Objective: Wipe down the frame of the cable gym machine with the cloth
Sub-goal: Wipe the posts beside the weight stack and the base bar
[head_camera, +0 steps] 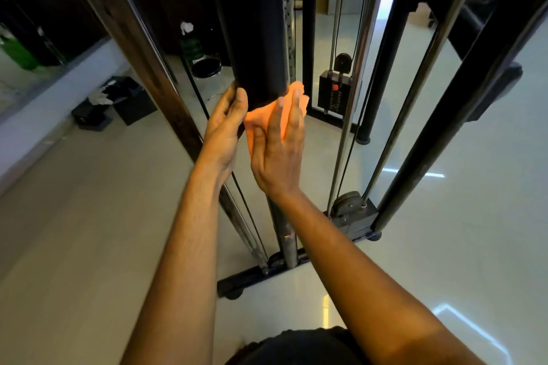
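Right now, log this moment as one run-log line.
step: wiping frame post | right hand: presses orange cloth on black post | left hand: grips post | floor: weight stack behind

Head camera, looking forward and down

One wide-angle view from the person's head, close above both forearms, facing the upright post (255, 38) and pale floor (89, 216) beyond.
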A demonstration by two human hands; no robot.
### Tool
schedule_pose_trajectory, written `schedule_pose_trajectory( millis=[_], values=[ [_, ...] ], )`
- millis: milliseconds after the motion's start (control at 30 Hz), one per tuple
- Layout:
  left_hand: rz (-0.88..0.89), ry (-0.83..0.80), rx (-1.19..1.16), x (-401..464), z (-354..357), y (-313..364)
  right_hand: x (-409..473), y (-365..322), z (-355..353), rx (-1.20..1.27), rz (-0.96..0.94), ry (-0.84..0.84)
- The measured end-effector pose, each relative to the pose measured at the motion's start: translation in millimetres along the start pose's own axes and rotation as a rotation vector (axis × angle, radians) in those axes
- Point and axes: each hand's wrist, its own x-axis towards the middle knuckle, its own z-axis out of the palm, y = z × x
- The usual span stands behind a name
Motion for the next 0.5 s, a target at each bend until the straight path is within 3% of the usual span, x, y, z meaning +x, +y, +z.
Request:
schedule_pose_trajectory(
  millis=[133, 300, 400, 500],
  values=[
    [0.007, 0.019, 0.036, 0, 3, -8, -35, 35, 3, -0.092, -0.079, -0.098],
    [-0.024, 0.020, 0.039, -9, 4, -27, -97, 82, 0, -0.118, 0.003, -0.301],
    [-0.046, 0.035, 0.042, -14, 7, -32, -86, 76, -3, -0.068, -0.020, -0.296],
    [-0.069, 0.062, 0.044, -16, 6, -35, -49, 58, 3, -0.023, -0.062, -0.179]
  ],
)
